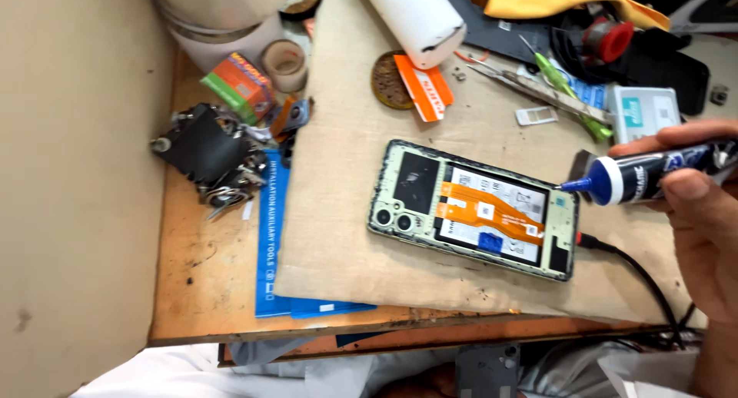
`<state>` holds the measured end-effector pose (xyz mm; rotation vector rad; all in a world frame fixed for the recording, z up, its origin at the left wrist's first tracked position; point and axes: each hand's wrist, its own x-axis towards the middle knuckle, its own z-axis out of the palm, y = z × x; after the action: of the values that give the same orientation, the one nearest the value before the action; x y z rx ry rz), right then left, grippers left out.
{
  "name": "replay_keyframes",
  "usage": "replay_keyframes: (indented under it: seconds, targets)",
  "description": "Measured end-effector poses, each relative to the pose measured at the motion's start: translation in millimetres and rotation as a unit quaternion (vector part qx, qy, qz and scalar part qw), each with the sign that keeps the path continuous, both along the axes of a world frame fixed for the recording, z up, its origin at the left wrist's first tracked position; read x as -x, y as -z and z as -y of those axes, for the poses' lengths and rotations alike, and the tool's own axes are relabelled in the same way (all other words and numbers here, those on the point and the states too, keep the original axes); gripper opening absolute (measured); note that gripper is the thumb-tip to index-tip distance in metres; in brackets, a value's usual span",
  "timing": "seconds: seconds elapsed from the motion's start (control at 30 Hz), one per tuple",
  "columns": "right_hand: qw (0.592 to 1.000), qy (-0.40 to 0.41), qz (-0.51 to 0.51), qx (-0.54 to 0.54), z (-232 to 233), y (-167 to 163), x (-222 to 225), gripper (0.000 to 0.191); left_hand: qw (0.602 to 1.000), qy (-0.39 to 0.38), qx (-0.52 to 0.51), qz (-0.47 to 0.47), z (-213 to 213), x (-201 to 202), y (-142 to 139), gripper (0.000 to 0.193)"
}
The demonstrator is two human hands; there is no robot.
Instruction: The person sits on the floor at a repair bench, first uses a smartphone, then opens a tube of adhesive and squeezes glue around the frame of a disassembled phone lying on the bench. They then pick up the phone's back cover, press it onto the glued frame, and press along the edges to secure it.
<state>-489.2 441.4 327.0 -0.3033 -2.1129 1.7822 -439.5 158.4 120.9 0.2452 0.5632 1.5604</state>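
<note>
Right hand (703,213) is half cut off at the frame edge, fingers wrapped round a dark glue tube (653,171), blue nozzle at the opened phone (473,210) mid-bench. Left hand's out of shot. Small orange-green box (240,81) sits far left.

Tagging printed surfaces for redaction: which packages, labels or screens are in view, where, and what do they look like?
Small carton: upper left by the wall, boxy, orange and green.
Orange card: top centre beside a white cylinder, flat, white print.
Blue sheet: under the mat's left edge, long, white lettering.
Battery label: inside the opened phone, white and black.
Glue tube: right hand, dark label, blue nozzle.
</note>
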Motion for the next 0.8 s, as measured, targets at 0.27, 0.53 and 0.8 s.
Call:
replay_keyframes:
  seconds: [0.27, 0.53, 0.8]
  targets:
    - [0.995, 0.066, -0.042, -0.069, 26, -12, 17, 0.029, 0.999, 0.035, -0.016, 0.003, -16, -19, 25, 0.056]
    - [0.996, -0.091, -0.001, -0.024, 57, -34, 49, 0.030, 0.998, 0.007, -0.009, -0.064, 11, -46, -19, 0.051]
    - [0.971, -0.066, -0.074, -0.216, 119, -78, 58, 0.033, 0.975, -0.080, 0.060, -0.197, 37, -93, -34, 0.043]
